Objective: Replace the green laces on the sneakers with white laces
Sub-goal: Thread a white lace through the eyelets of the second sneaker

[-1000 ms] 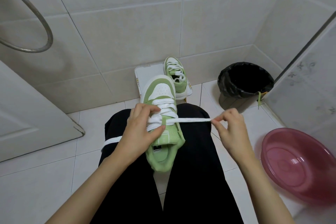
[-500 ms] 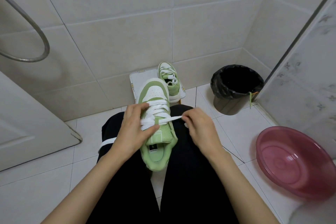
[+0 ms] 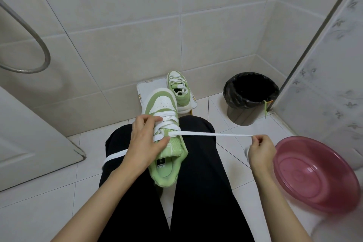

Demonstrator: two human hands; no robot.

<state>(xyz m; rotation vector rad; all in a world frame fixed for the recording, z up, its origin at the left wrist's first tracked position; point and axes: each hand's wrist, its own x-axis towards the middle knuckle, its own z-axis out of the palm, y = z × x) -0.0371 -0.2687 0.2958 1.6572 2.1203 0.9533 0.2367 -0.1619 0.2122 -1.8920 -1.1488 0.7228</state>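
A green and white sneaker (image 3: 167, 155) lies on my lap, toe pointing away, with a white lace (image 3: 208, 134) threaded through its upper eyelets. My left hand (image 3: 144, 139) grips the sneaker's left side over the lacing, thumb across the tongue. My right hand (image 3: 260, 148) pinches the lace's right end, stretched taut out to the right of the shoe. The lace's other end (image 3: 114, 158) hangs over my left thigh. The second sneaker (image 3: 179, 89), with white laces, rests on a white board (image 3: 142, 89) by the wall. A green lace (image 3: 265, 108) hangs over the bin's rim.
A black-lined bin (image 3: 250, 97) stands in the right corner beside a frosted glass partition (image 3: 324, 68). A pink basin (image 3: 316, 175) sits on the floor by my right hand. A white door (image 3: 29, 135) is at the left, with a metal hose loop (image 3: 29, 51) above.
My right hand went in close to the sneaker's eyelets, then drew the white lace far out to the right, taut. My left hand kept its hold on the shoe.
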